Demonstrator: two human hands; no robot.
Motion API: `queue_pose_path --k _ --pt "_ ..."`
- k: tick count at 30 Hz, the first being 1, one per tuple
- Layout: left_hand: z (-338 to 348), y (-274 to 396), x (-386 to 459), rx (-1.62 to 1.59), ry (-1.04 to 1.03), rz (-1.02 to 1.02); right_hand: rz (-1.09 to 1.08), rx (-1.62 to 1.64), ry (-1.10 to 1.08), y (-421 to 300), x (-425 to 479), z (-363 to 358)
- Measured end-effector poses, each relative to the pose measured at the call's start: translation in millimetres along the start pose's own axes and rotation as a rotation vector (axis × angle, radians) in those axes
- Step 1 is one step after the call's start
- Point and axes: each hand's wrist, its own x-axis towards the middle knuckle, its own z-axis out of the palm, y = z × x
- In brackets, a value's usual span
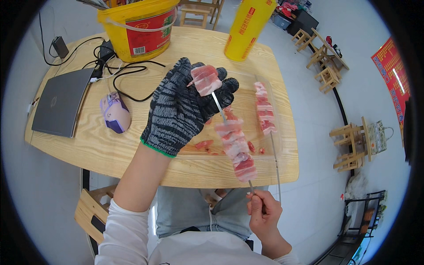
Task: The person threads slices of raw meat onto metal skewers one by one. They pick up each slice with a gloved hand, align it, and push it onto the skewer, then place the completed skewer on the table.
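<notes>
My left hand (180,109) wears a black-and-grey knit glove with a green cuff. A slice of raw fatty meat (206,80) rests against its upturned fingers. The end of a flat metal skewer (218,104) meets the slice's lower edge; whether it has pierced through is hidden. Several folded meat pieces (237,149) are threaded along the skewer's middle. My bare right hand (263,210) pinches the skewer's near end, below the table edge. Another loaded meat skewer (265,109) lies to the right on a clear plastic tray (280,132), its metal end reaching past the table edge.
Meat scraps (203,144) lie on the tray. On the wooden table (139,145) are a closed HP laptop (63,102), a mouse (115,112), black cables (132,68), a yellow bucket (145,36) and a yellow printed roll (248,31). Wooden stools (328,76) stand at right.
</notes>
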Motion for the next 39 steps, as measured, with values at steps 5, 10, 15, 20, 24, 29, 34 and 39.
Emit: queue_pose_path --k 5,10,15,20,24,29,34,39 --pt "-2 2 3 0.109 0.024 -0.037 0.037 0.002 -0.002 0 0 -3" --pt "-5 1 5 0.204 0.003 0.008 0.076 0.002 -0.048 -3 0 -6" --pt "-6 -5 2 0.348 -0.007 0.149 0.082 0.018 0.011 -3 -1 -1" --pt "-3 -8 1 0.284 -0.004 0.156 0.066 -0.017 0.004 -9 -4 4" --pt "-8 -8 6 0.124 -0.115 0.075 -0.007 -0.069 0.019 -9 -8 10" --pt "-21 -11 8 0.218 -0.038 0.11 -0.054 -0.08 0.031 -11 -7 14" --pt "-6 -10 2 0.27 -0.028 0.086 -0.039 -0.048 0.048 -14 -3 14" --pt "1 -5 -5 -0.071 -0.14 -0.007 -0.044 0.047 0.005 -6 4 8"
